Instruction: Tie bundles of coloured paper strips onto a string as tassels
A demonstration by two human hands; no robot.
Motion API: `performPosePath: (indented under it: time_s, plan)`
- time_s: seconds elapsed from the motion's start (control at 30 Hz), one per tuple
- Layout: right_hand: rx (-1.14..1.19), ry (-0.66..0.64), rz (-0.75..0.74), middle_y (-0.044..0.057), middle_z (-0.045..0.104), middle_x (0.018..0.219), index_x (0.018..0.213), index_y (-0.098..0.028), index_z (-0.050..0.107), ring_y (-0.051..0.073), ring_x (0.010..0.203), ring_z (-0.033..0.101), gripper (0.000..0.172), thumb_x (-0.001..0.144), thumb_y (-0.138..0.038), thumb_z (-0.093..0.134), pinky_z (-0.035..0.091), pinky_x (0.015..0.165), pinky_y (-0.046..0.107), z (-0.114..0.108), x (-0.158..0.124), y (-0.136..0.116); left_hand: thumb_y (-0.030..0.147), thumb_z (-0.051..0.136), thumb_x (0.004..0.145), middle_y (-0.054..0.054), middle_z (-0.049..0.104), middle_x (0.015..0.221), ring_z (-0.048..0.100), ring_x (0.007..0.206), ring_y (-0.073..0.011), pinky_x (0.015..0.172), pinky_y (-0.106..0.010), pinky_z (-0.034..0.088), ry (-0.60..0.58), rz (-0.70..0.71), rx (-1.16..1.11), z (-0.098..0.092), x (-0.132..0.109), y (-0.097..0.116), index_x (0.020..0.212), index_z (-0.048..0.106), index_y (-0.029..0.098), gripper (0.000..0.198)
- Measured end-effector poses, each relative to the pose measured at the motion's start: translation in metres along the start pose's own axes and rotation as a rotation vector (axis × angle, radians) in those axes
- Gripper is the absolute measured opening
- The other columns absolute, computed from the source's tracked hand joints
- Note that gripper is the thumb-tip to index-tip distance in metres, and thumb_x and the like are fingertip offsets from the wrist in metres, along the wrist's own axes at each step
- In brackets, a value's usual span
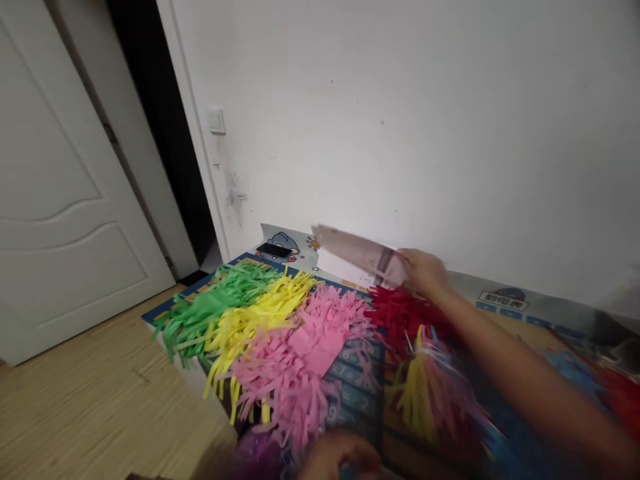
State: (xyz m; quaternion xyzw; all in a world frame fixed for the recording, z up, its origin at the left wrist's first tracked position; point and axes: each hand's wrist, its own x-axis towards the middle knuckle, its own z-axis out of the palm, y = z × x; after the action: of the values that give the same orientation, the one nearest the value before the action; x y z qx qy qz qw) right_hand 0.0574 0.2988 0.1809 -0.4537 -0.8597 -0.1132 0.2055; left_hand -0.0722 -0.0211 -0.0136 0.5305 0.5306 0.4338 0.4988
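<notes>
My right hand (424, 270) reaches to the back of the table and grips the right end of a pale printed sheet or booklet (355, 252), blurred by motion, above a white paper. At the bottom edge my left hand (340, 457) is smeared and partly cut off, just below the fringed pink paper (320, 340); its fingers cannot be made out. Fringed green (220, 303), yellow (260, 310) and red (400, 310) paper lie beside the pink one. A multicoloured tassel (425, 387) rests under my right forearm.
A black phone (275, 250) lies at the back left of the printed table cover (360, 380). Blue strips (575, 373) and more red fringe (620, 393) are at the right. A white wall stands behind; a door (65, 173) is at the left. Something purple (257, 453) shows at the front edge.
</notes>
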Motion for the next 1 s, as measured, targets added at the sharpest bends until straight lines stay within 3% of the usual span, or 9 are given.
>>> performPosePath:
  time_s: [0.1, 0.17, 0.27, 0.4, 0.57, 0.67, 0.73, 0.83, 1.0]
  plan:
    - [0.254, 0.146, 0.041, 0.009, 0.074, 0.104, 0.113, -0.021, 0.072, 0.026, 0.096, 0.067, 0.049, 0.101, -0.046, 0.031, 0.048, 0.08, 0.034, -0.048, -0.073, -0.002, 0.065, 0.07, 0.073, -0.01, 0.073, 0.095, 0.068, 0.09, -0.0231, 0.084, -0.033, 0.053, 0.268, 0.023, -0.11, -0.004, -0.006, 0.019, 0.101, 0.073, 0.019, 0.054]
    - [0.497, 0.144, 0.169, 0.009, 0.074, 0.085, 0.096, -0.023, 0.076, 0.028, 0.081, 0.067, 0.051, 0.093, -0.06, 0.041, 0.051, 0.07, 0.036, -0.057, -0.145, -0.005, 0.062, 0.076, 0.068, -0.013, 0.071, 0.111, 0.067, 0.102, -0.0257, 0.092, -0.037, 0.053, 0.471, 0.083, -0.255, -0.006, -0.007, 0.037, 0.115, 0.068, 0.019, 0.064]
    - [0.741, -0.002, 0.392, 0.01, 0.075, 0.085, 0.087, -0.025, 0.077, 0.033, 0.082, 0.069, 0.05, 0.082, -0.066, 0.049, 0.057, 0.072, 0.042, -0.029, -0.264, -0.013, 0.061, 0.083, 0.058, -0.016, 0.065, 0.128, 0.062, 0.119, -0.0305, 0.1, -0.042, 0.05, 0.594, 0.222, -0.47, -0.001, -0.011, 0.056, 0.126, 0.061, 0.018, 0.083]
    - [0.925, -0.221, 0.438, 0.005, 0.077, 0.097, 0.086, -0.036, 0.078, 0.038, 0.099, 0.07, 0.035, 0.072, -0.061, 0.058, 0.057, 0.089, 0.053, 0.024, -0.376, -0.027, 0.061, 0.072, 0.072, -0.015, 0.073, 0.116, 0.067, 0.11, -0.0301, 0.101, -0.042, 0.05, 0.523, 0.162, -0.388, 0.026, -0.026, 0.049, 0.113, 0.068, 0.013, 0.064]
    - [1.148, -0.067, 0.709, 0.007, 0.076, 0.106, 0.094, -0.035, 0.076, 0.041, 0.11, 0.065, 0.038, 0.069, -0.06, 0.063, 0.056, 0.088, 0.054, 0.007, -0.425, -0.045, 0.051, 0.069, 0.077, -0.011, 0.075, 0.103, 0.068, 0.096, -0.0273, 0.091, -0.041, 0.054, 0.098, 0.103, 0.063, 0.07, -0.043, 0.02, 0.102, 0.071, 0.013, 0.045]
    - [1.241, 0.11, 0.882, 0.011, 0.075, 0.104, 0.107, -0.02, 0.072, 0.036, 0.102, 0.068, 0.051, 0.077, -0.06, 0.062, 0.056, 0.088, 0.049, -0.014, -0.443, -0.055, 0.045, 0.069, 0.079, -0.012, 0.071, 0.105, 0.064, 0.103, -0.0279, 0.097, -0.045, 0.049, 0.438, 0.333, 0.327, 0.09, -0.049, 0.022, 0.104, 0.068, 0.016, 0.039]
    - [1.21, 0.12, 0.844, 0.011, 0.076, 0.102, 0.109, -0.017, 0.071, 0.033, 0.099, 0.069, 0.052, 0.079, -0.059, 0.061, 0.057, 0.087, 0.043, -0.022, -0.454, -0.065, 0.04, 0.067, 0.084, -0.012, 0.068, 0.106, 0.061, 0.106, -0.027, 0.099, -0.045, 0.046, 0.624, 0.591, 0.508, 0.097, -0.054, 0.033, 0.106, 0.067, 0.018, 0.031]
    - [1.123, 0.034, 0.746, 0.01, 0.076, 0.095, 0.105, -0.017, 0.072, 0.031, 0.093, 0.07, 0.049, 0.081, -0.057, 0.058, 0.057, 0.083, 0.039, -0.024, -0.465, -0.079, 0.033, 0.067, 0.088, -0.01, 0.066, 0.105, 0.06, 0.103, -0.0247, 0.096, -0.043, 0.045, 0.522, 0.832, 0.745, 0.101, -0.058, 0.055, 0.108, 0.067, 0.02, 0.024]
    - [1.081, -0.029, 0.706, 0.011, 0.076, 0.098, 0.102, -0.018, 0.073, 0.03, 0.094, 0.071, 0.046, 0.08, -0.055, 0.056, 0.057, 0.083, 0.037, -0.014, -0.47, -0.08, 0.032, 0.075, 0.082, -0.008, 0.064, 0.1, 0.059, 0.098, -0.0244, 0.088, -0.039, 0.047, 0.358, 0.719, 0.836, 0.1, -0.06, 0.075, 0.097, 0.064, 0.019, 0.023]
